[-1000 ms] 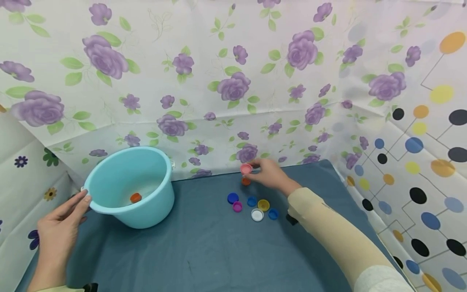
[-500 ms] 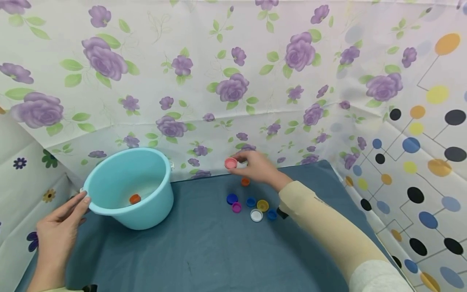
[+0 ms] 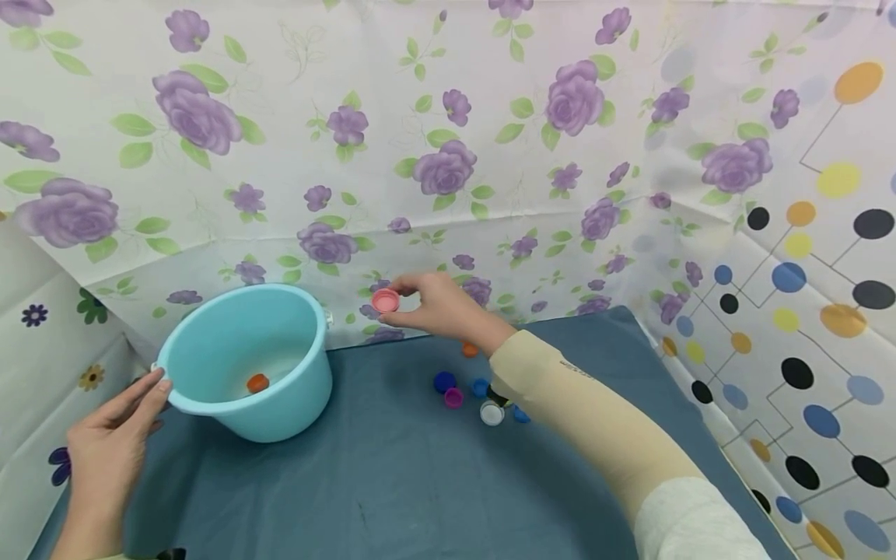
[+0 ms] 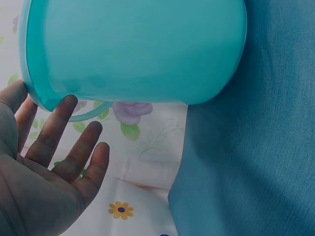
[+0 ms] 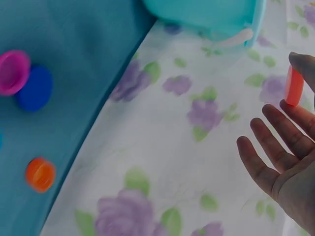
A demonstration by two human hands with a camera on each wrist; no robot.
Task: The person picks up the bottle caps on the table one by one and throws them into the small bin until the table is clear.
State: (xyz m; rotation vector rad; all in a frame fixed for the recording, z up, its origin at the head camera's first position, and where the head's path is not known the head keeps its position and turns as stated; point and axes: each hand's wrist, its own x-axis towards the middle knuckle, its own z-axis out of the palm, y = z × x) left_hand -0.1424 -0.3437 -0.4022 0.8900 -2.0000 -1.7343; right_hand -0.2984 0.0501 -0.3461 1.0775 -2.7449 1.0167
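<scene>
A pinkish-red bottle cap (image 3: 385, 301) is pinched between thumb and forefinger of my right hand (image 3: 448, 307), raised above the cloth with its hollow side facing me. The right wrist view shows that cap (image 5: 294, 86) edge-on, the other fingers spread. My left hand (image 3: 112, 439) holds the rim of a light blue bucket (image 3: 294, 404) at its left side, thumb and forefinger at the edge. From the left wrist, the bucket wall (image 4: 138, 49) appears with the remaining fingers spread beside it. Inside the bucket lies an orange cap (image 3: 257, 383).
On the blue-grey cloth (image 3: 364, 482) lie several caps: dark blue (image 3: 444, 381), magenta (image 3: 453, 398), white (image 3: 492, 413), lighter blue (image 3: 479, 387) and orange (image 3: 470, 349). My right forearm covers part of this group. A flowered sheet (image 3: 392, 187) hangs behind.
My right hand has lifted the pinkish-red cap from beside the orange one and carried it left towards the bucket. The left hand has stayed on the rim.
</scene>
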